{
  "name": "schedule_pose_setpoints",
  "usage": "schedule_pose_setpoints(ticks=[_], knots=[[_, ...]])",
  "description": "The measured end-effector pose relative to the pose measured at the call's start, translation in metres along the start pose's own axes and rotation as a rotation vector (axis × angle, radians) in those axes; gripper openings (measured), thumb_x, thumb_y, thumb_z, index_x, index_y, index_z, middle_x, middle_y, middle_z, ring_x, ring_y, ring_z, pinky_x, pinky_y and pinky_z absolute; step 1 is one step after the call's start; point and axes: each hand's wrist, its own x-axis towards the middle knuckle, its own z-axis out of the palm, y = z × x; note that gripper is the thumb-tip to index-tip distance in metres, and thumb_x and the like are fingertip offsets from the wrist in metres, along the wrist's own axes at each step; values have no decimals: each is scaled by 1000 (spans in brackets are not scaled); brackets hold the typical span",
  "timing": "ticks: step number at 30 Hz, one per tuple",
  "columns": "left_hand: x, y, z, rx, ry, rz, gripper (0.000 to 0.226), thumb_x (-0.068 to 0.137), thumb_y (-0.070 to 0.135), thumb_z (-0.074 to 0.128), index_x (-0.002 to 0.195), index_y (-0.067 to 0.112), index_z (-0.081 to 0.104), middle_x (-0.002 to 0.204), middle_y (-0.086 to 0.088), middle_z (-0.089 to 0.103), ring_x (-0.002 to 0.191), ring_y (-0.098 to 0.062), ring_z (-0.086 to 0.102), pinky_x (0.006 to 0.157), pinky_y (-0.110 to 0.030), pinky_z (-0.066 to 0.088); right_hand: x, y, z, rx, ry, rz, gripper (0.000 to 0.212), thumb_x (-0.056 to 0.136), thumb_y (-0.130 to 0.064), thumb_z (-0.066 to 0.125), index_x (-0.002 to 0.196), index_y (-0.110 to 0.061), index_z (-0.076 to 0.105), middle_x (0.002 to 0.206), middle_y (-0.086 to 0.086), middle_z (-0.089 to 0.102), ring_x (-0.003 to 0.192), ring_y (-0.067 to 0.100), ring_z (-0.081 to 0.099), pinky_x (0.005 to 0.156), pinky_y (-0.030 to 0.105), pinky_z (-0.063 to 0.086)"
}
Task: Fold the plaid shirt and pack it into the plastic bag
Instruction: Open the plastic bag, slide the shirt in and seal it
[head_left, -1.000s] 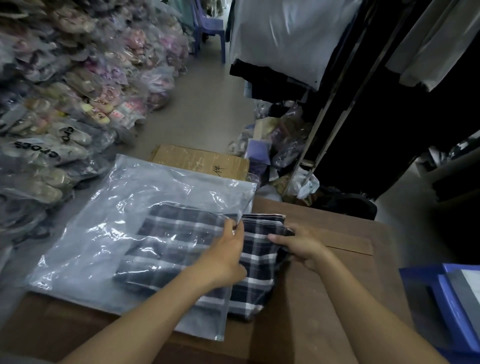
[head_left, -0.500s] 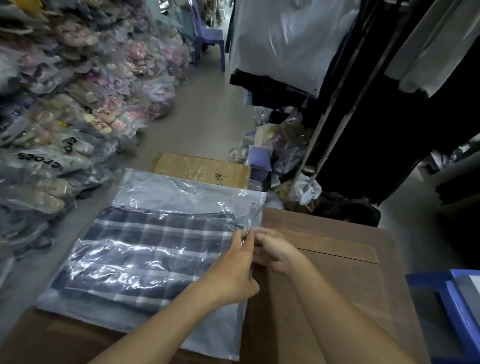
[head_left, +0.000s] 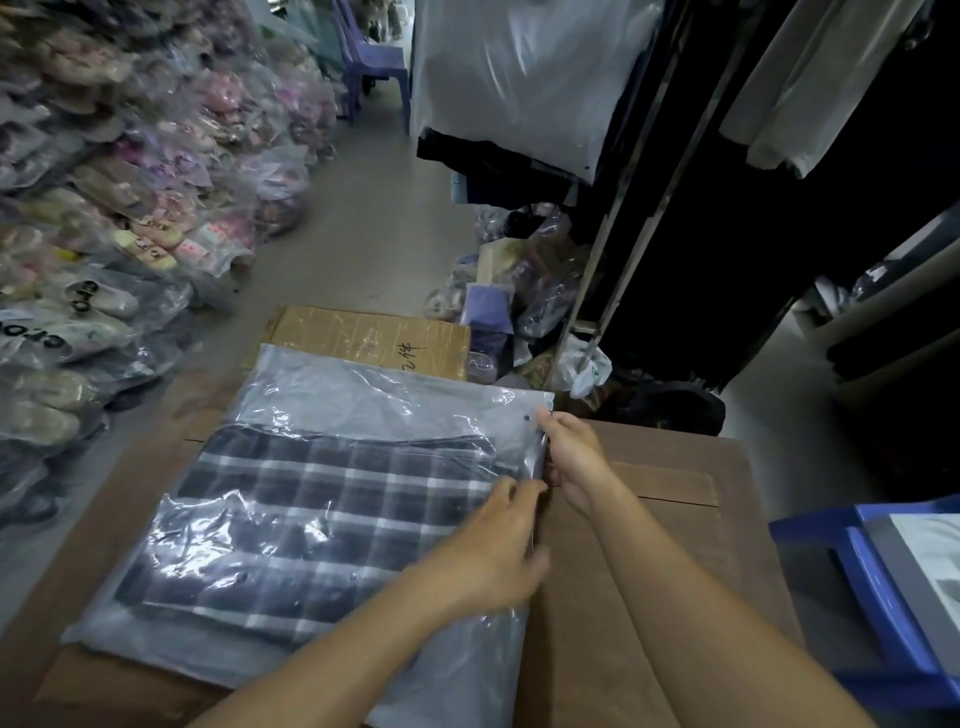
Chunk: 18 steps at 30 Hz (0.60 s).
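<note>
Head view: plaid shirt (head_left: 332, 519) lies folded inside the plastic bag (head_left: 363, 395) on the table (head_left: 649, 597).
Left hand (head_left: 493, 551) and right hand (head_left: 571, 457) both pinch the bag's open edge; blurred bagged shoes (head_left: 36, 338) read "crocs".

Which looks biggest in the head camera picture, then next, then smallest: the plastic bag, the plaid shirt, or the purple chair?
1. plastic bag
2. plaid shirt, lying inside the bag
3. purple chair, though it stands far down the aisle, so it only looks smallest
</note>
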Motion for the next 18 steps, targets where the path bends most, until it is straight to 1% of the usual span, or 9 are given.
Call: schedule_pose_setpoints(ticks=[2, 4, 7, 10, 12, 14, 15, 16, 18], knots=[[15, -3, -18, 0, 108, 11, 30, 95, 16, 49, 124, 14, 55, 121, -8, 59, 105, -24, 59, 88, -29, 44, -1, -4, -2, 40, 7, -38, 29, 98, -35, 58, 76, -18, 66, 74, 5, 65, 66, 17, 57, 56, 26, 40], [33, -4, -38, -25, 180, -16, 21, 95, 10, 47, 105, 14, 66, 100, -9, 70, 86, -20, 64, 77, -29, 49, 1, -6, -2, 39, 3, -89, 30, 99, -31, 57, 74, -16, 66, 68, -1, 63, 62, 12, 55, 60, 25, 44], [57, -1, -62, -125, 176, -41, 15, 94, 12, 48, 98, 18, 61, 77, -6, 72, 68, -24, 68, 64, -34, 55, 8, -10, -2, 58, 22, -154, 19, 95, -26, 63, 92, -9, 72, 74, 1, 64, 74, 18, 58, 75, 40, 50], [76, 3, -73, -235, 146, -92, 9, 96, 15, 45, 101, 21, 51, 74, -10, 72, 54, -19, 63, 49, -30, 48, 11, -18, -5, 62, 17, -148, 19, 94, -18, 64, 105, -3, 68, 77, 4, 63, 75, 22, 58, 73, 42, 51], [90, 2, -77, 1, 246, -85, 13, 97, 20, 45, 109, 22, 50, 89, -10, 70, 61, -17, 57, 53, -31, 42, 11, -24, -9, 36, -11, -158, 16, 96, -17, 62, 105, -4, 67, 85, 9, 65, 79, 25, 60, 75, 44, 54], [105, -2, -80, 226, 363, -51, 27, 99, 22, 46, 126, 25, 49, 112, -6, 64, 91, -23, 58, 75, -40, 47, 9, -29, -15, 3, -60, -176, 15, 97, -16, 60, 103, -4, 67, 90, 11, 68, 80, 24, 63, 72, 40, 56], [114, -5, -82, 267, 370, -37, 34, 100, 25, 46, 134, 25, 47, 123, -3, 58, 110, -25, 52, 90, -42, 44, 8, -30, -18, -13, -94, -196, 14, 98, -15, 60, 102, -3, 66, 90, 10, 68, 79, 23, 64, 69, 35, 55], [124, -8, -83, 297, 337, -37, 38, 101, 29, 46, 139, 26, 47, 131, -1, 53, 122, -25, 44, 100, -42, 36, 7, -32, -20, -24, -121, -220, 13, 97, -14, 60, 100, -3, 66, 88, 10, 68, 77, 21, 64, 67, 32, 54], [140, -15, -85, 282, 242, -60, 31, 102, 34, 45, 130, 27, 58, 131, 0, 55, 126, -26, 42, 102, -43, 29, 2, -34, -23, -18, -146, -247, 7, 95, -13, 63, 94, -7, 65, 81, 9, 66, 70, 18, 62, 64, 29, 52]])
